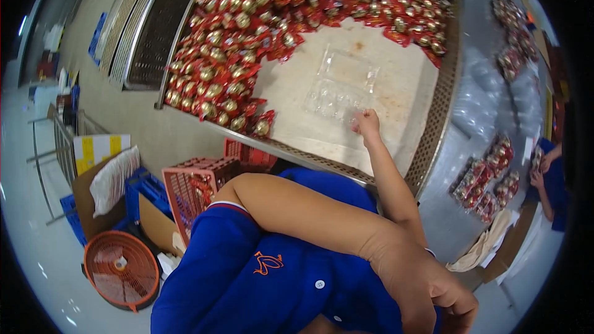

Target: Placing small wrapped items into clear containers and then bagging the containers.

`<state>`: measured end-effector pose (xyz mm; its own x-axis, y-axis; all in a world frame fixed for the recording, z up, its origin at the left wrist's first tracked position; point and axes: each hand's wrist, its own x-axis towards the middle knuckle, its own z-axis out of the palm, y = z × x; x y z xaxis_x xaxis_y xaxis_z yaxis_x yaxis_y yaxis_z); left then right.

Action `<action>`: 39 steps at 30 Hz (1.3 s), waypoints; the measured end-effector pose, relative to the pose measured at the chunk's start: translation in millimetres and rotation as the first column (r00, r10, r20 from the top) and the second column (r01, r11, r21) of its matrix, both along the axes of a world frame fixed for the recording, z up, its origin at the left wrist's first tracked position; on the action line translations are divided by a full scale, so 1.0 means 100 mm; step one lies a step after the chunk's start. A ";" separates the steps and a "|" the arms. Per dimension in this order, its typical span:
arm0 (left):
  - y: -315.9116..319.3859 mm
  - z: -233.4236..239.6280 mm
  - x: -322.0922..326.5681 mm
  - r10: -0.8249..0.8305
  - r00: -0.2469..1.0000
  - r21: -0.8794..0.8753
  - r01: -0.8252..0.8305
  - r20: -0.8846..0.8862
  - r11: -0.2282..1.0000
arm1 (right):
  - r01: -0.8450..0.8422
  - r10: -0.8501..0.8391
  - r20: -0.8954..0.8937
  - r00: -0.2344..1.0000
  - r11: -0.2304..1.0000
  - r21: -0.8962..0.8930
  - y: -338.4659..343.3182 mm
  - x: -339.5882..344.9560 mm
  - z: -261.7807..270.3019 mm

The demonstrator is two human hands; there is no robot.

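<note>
My right hand [367, 124] reaches into a large metal tray, its curled fingers at the near corner of a clear plastic clamshell pack [335, 84]. The fingertips are blurred there and seem to pinch the plastic. The pack lies opened out, with moulded hollows in its nearer half and no sweets in it. A pale, stained liner [399, 74] is under it. Folded across my chest, my left arm brings my left hand [431, 287] against my right upper arm, its fingers bent and partly hidden. Gold balls in red wrappers [218, 60] heap along the tray's left and far sides.
The tray's perforated metal wall [436, 120] borders a steel table [445, 195] with filled packs [482, 176] and clear plastic packs [482, 88]. Another person's hands [545, 167] hold a pack at far right. Red crates [190, 171] and an orange fan [121, 266] stand at left.
</note>
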<state>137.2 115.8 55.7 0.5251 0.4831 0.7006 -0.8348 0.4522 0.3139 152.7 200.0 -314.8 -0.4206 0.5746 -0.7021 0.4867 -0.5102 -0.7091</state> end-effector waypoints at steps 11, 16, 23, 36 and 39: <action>-0.61 -0.08 -1.02 0.132 0.991 -0.070 -0.129 0.034 0.989 | -0.280 0.349 0.051 0.936 0.647 0.710 -0.42 -0.74 0.36; -0.97 -0.40 -1.61 0.450 0.842 -0.080 -0.491 -0.298 0.867 | -0.275 0.319 -0.144 0.937 0.924 0.265 -0.97 -2.00 0.33; -2.07 -1.24 -2.17 0.565 0.596 -0.544 -0.790 -0.571 0.283 | -0.433 0.380 0.210 0.901 0.751 0.499 -1.28 -3.07 0.20; -2.33 -2.00 -2.47 0.203 0.298 -0.349 -0.890 -0.933 -0.294 | -0.423 0.504 -0.026 0.863 0.751 0.506 -0.86 -2.31 0.38; -2.02 -2.27 -2.44 -0.013 0.089 -0.082 -0.958 -0.996 -0.274 | -0.389 0.542 -0.065 0.838 0.677 0.625 -0.97 -2.04 1.01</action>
<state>-107.1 -86.0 -171.4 -0.6065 0.5348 -0.5883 -0.5927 0.1891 0.7829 -51.3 102.7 -213.9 -0.8445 0.5111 -0.1599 0.3353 0.2719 -0.9020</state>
